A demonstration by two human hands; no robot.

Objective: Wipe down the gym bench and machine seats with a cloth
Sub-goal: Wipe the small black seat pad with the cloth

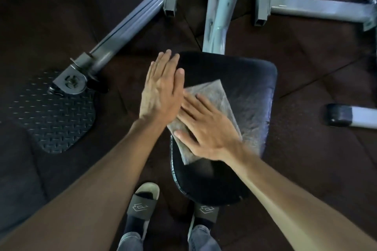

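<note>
wiping the seat (pixel 255 79): right hand (pixel 206 130) flat, pressing cloth (pixel 216 96) near its left edge; left hand (pixel 161 91) open, holding nothing. next, sweep toward the right edge.

Two hands (pixel 161 91) (pixel 206 130), one cloth (pixel 216 96), one seat (pixel 244 75), two slippers (pixel 143 204) (pixel 206 211), one footplate (pixel 55 116).

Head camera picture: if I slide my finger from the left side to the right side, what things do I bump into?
Bumpy black footplate → left hand → grey cloth on the black seat → black-capped bar end at the far right. The right hand lies flat on the cloth, so it has no place of its own.
</note>
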